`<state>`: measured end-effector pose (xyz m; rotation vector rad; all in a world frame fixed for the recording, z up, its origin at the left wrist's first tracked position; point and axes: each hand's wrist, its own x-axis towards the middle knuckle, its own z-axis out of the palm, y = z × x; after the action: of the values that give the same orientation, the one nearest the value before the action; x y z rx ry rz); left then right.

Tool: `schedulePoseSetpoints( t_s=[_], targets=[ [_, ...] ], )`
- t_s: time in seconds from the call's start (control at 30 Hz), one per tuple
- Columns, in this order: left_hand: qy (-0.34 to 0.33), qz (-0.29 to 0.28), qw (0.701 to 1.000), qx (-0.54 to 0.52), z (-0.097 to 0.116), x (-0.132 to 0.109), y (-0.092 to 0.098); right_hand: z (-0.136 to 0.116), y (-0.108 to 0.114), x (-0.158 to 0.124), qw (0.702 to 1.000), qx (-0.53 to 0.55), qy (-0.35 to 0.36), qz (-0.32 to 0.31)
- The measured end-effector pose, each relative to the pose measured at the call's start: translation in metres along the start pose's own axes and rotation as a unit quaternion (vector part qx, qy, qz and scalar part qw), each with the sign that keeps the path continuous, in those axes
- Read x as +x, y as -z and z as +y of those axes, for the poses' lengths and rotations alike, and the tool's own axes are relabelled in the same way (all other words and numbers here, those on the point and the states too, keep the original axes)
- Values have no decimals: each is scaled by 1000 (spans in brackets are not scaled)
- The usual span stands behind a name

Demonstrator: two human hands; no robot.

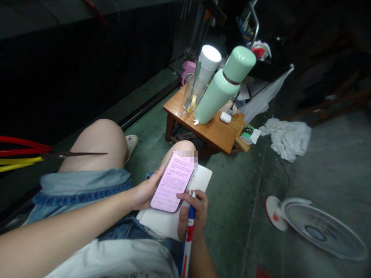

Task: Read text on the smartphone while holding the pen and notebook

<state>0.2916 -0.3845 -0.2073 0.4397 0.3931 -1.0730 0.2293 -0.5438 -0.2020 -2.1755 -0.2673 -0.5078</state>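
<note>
The left hand's fingers curl closed around a slim black-edged smartphone with a pink-lit screen, its long axis slanting up and away. The right hand's fingers, just beside it, close on a blue-and-red white pen above a white notebook.

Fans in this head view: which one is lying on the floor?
The white electric fan at lower right, lying on the floor; the small pink fan is farther back, behind the wooden table.
</note>
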Motion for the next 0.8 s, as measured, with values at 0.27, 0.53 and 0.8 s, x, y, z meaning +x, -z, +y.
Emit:
schedulePoseSetpoints(
  t_s=[0.27,0.53,0.8],
  targets=[
    [0,2,1000,2,0,0,0,2,1,-1,999,22,27,6],
    [-9,-11,1000,-10,0,0,-1,7,1,-2,999,-3,42,6],
    [-8,-10,1000,-9,1,-1,-3,6,0,-2,999,4,42,5]
  ],
)
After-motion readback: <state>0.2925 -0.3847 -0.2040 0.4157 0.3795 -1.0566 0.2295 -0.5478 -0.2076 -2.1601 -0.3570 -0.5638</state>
